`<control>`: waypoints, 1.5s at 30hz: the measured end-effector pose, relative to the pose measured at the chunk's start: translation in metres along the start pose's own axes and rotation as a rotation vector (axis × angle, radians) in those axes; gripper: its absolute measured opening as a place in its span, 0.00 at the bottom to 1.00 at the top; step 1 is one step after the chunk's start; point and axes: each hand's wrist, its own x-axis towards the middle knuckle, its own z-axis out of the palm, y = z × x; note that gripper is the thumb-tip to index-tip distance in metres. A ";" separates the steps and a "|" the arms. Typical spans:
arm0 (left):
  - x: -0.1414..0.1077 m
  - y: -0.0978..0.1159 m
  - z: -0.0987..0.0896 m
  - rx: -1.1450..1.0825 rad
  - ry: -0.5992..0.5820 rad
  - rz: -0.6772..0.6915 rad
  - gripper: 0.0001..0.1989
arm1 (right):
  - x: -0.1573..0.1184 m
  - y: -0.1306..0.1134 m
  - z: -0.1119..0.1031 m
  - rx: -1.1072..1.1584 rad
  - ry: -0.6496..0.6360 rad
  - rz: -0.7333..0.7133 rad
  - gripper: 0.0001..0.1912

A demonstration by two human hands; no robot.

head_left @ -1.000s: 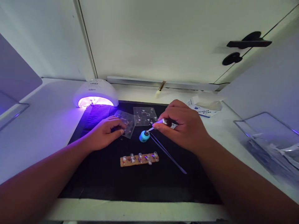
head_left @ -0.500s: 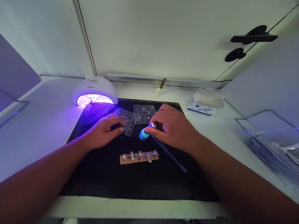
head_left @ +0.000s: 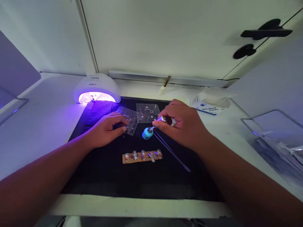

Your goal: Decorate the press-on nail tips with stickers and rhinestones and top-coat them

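Pinched in my right hand (head_left: 183, 121) is the cap of a nail polish brush (head_left: 156, 124), its tip angled down at the mouth of a small blue nail polish bottle (head_left: 147, 134). The bottle stands upright on the black mat (head_left: 132, 181). My left hand (head_left: 107, 129) rests loosely curled, thumb apart from the index finger, beside a clear nail sticker sheet (head_left: 132, 121). A second sticker sheet (head_left: 148, 112) lies further back. In front of the bottle is a tan strip (head_left: 134, 160) carrying several decorated false nails (head_left: 143, 155). Tweezers (head_left: 172, 153) lie below my right hand.
A lit white nail lamp (head_left: 97, 85) stands at the back left. Behind the mat lies a brush with a gold handle (head_left: 165, 84). An alcohol pads box (head_left: 208, 108) sits at the back right, and a wire rack (head_left: 260, 115) with plastic packets is at the far right.
My right hand has moved slightly up and right, drawing the brush partly out of the bottle's mouth. My left hand stays by the sticker sheet. The view has shifted a little.
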 end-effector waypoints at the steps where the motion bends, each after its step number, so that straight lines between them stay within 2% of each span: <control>1: 0.000 0.000 0.000 -0.001 0.001 0.002 0.06 | 0.000 0.000 -0.001 0.003 0.009 0.020 0.13; 8: 0.000 0.000 0.001 -0.004 0.001 -0.001 0.06 | -0.001 -0.006 -0.012 -0.001 0.033 0.109 0.12; 18: 0.000 0.004 -0.002 0.022 -0.007 0.006 0.06 | -0.001 -0.006 -0.010 0.004 0.005 0.160 0.13; 45: 0.001 0.005 -0.003 0.021 -0.008 -0.014 0.05 | -0.001 -0.006 -0.010 0.018 0.055 0.165 0.12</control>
